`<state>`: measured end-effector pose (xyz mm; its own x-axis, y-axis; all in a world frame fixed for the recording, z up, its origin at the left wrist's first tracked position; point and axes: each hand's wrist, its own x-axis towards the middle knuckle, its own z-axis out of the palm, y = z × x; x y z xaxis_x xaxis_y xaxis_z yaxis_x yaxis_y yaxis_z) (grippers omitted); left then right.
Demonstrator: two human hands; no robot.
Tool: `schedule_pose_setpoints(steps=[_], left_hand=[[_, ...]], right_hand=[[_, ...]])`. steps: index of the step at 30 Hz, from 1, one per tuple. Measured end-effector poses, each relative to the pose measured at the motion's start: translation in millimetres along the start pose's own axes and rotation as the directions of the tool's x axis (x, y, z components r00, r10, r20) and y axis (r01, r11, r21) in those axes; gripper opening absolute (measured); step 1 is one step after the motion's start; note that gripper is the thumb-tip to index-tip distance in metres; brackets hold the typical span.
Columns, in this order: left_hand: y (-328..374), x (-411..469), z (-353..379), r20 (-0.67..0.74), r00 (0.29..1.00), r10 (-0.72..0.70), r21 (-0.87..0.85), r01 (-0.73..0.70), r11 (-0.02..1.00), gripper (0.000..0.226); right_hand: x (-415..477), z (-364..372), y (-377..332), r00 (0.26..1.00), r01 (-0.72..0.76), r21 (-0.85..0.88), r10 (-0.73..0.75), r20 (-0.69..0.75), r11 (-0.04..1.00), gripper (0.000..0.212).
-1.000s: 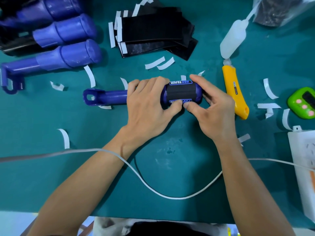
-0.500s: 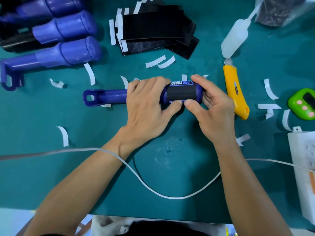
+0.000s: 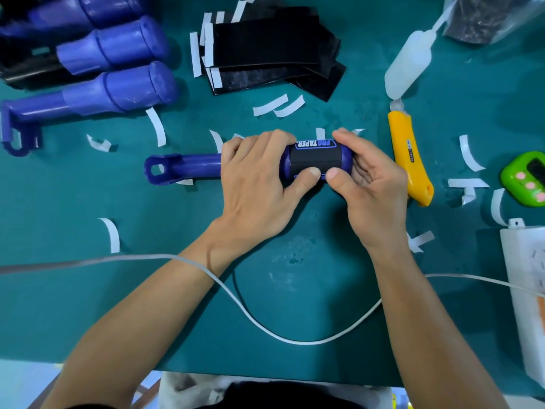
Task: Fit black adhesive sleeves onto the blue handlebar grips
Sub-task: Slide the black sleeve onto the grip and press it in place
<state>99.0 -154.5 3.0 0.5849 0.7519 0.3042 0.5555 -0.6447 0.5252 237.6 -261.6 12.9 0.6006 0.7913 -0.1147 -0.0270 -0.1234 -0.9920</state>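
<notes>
On your green mat [image 3: 88,290], spare blue grips [image 3: 118,90] lie far left and a stack of black sleeves [image 3: 265,48] sits at the top. The blue grip [image 3: 191,166] lies on its side at centre. Your left hand [image 3: 259,190] wraps its middle and your right hand [image 3: 374,190] cups its fat end, fingers curled. Both thumbs [image 3: 309,174] press side by side on the black sleeve [image 3: 315,159] around it, possibly over its seam.

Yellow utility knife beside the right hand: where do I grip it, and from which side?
Grip the yellow utility knife across its handle's middle, coming from above. It lies flat on the green mat, long axis running away from the person; its far tip nearly meets the white squeeze bottle, and the right hand crowds its left edge.
</notes>
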Motion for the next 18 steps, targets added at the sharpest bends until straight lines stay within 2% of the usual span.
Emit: schedule_pose_setpoints(steps=[4, 11, 18], left_hand=[[-0.1, -0.8, -1.1, 0.000, 1.000, -0.007, -0.015, 0.007, 1.000, 0.041], [-0.8, -1.8, -1.3, 0.001, 1.000, -0.010, -0.022, 0.010, 1.000, 0.040], [0.0, -1.5, -0.8, 0.001, 1.000, -0.023, -0.029, 0.023, 0.999, 0.041]], right_hand=[[-0.6, 1.6, -0.4, 1.000, -0.003, 0.050, 0.004, -0.008, 0.999, 0.057], [-0.8, 5.2, -1.0, 0.999, 0.009, 0.040, -0.008, -0.035, 0.999, 0.046], [-1.0, 6.9, -0.6, 0.999, 0.009, 0.028, -0.007, -0.054, 1.000, 0.045]])
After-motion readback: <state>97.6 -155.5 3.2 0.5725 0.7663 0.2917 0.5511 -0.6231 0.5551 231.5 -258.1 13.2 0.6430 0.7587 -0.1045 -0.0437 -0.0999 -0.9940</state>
